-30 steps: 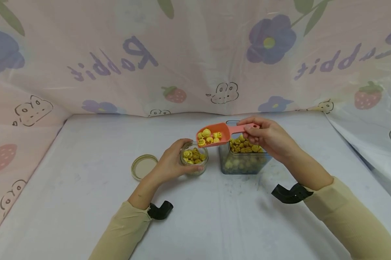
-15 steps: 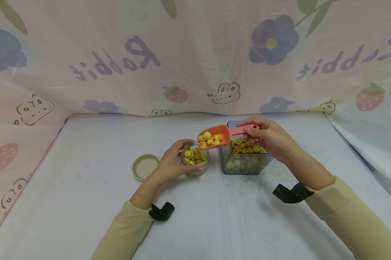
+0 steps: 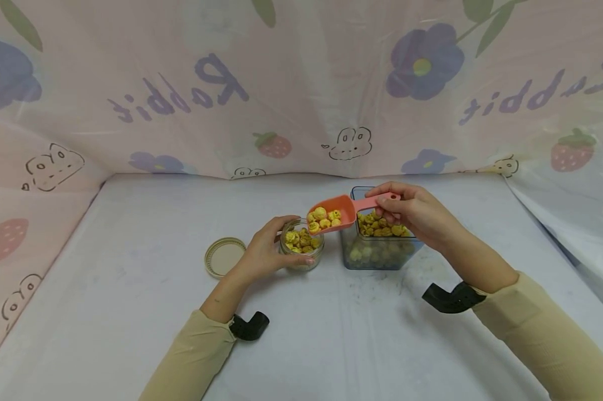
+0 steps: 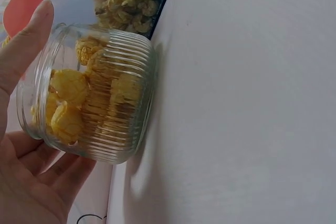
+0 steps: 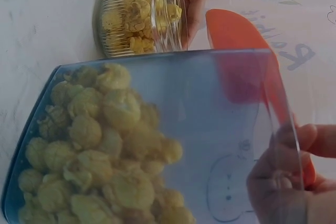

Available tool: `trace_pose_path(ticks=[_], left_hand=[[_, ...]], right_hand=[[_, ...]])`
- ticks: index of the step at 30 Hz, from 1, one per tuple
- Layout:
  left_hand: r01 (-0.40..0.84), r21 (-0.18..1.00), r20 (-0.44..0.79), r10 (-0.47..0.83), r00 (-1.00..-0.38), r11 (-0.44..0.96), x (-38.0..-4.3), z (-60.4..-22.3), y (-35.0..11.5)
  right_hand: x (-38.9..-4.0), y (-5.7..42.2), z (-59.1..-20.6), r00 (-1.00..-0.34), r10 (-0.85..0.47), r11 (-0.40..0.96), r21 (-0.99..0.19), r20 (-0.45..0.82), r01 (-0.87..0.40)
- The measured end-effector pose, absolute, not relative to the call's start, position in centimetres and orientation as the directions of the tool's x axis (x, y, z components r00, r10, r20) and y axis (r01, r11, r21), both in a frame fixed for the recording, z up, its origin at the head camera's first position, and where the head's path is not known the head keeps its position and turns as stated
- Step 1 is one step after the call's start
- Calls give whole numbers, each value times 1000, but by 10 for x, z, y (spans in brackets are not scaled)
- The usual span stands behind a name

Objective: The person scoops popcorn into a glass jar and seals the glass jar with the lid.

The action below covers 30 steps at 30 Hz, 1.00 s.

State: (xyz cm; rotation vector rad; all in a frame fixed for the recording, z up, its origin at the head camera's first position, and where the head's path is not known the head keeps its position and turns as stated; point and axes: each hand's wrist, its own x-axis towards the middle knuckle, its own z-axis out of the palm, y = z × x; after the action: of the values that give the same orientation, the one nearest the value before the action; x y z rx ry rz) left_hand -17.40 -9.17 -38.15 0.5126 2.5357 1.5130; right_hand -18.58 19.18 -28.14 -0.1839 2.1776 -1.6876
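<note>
Centre the scoop before tipping

Your left hand (image 3: 266, 249) wraps round the jar (image 4: 126, 51), thumb near 5 o'clock; your right hand (image 3: 406, 209) pinches the handle of the scoop (image 3: 348, 211). Loaded with popcorn (image 3: 323, 220), its lip overhangs the jar's rim at 1 o'clock. Best ease it toward 7 o'clock, then tilt gradually so pieces don't spill.

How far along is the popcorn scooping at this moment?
Looks done: the lid is off, and popcorn sits in the jar.

In hand: the left hand holds the jar; the right hand holds a loaded scoop at its mouth.

Left, probably: emptying that scoop and replacing the lid. The box holds more popcorn.
</note>
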Motion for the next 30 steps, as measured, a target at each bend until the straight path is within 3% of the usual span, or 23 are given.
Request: trace_pose_path(ticks=[30], left_hand=[[212, 875, 45, 363, -931, 434, -175, -382, -92]], right_hand=[[-186, 191, -275, -922, -344, 404, -914, -177, 25]])
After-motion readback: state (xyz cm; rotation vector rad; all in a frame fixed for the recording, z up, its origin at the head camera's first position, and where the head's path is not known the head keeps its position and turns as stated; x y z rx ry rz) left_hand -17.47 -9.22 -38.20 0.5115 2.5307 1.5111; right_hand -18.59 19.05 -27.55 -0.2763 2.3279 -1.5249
